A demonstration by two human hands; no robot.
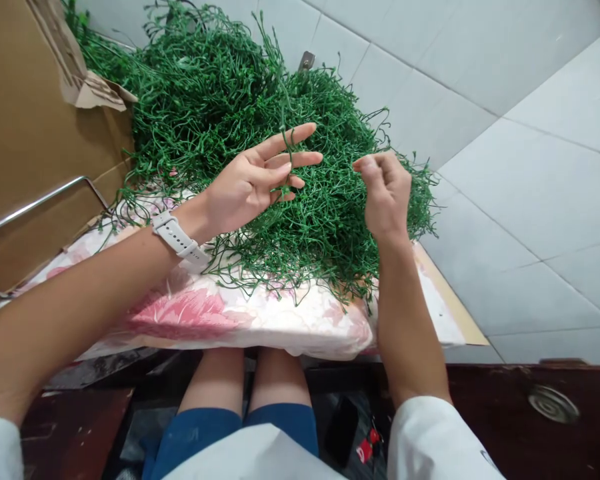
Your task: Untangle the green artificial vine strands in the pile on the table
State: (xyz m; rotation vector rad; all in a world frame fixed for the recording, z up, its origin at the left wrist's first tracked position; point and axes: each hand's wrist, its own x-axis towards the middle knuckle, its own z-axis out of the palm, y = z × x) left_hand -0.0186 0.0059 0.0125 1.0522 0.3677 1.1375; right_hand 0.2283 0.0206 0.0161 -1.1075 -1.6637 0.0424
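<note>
A person's left hand (245, 190), a white perforated wristband (180, 240) at its wrist, is held palm up above the middle of a table (190, 317) spread with pink-and-white floral cloth. Its fingers are fanned apart, and the thumb presses a slender green plastic stem (291, 157) against them; the stem passes over the index finger and rises toward the heap behind. The right hand (389, 197) is raised nearer the table's right edge, its fingers curled together with the thumb against the index finger; whether a thin strand is pinched there cannot be told. Beneath and beyond both hands, a tangled pile of green plastic stems (205, 93) covers the back of the table, mounded highest toward the back left, with loose ends straggling toward the near edge. A cardboard box (30, 100) stands at the left edge, a bent metal rod (40, 203) in front of it. A white tiled wall (505, 193) rises behind the back and right edges, and a small metal clip (307, 61) shows just above the pile. The person's blue shorts (200, 433) show below the near edge.
</note>
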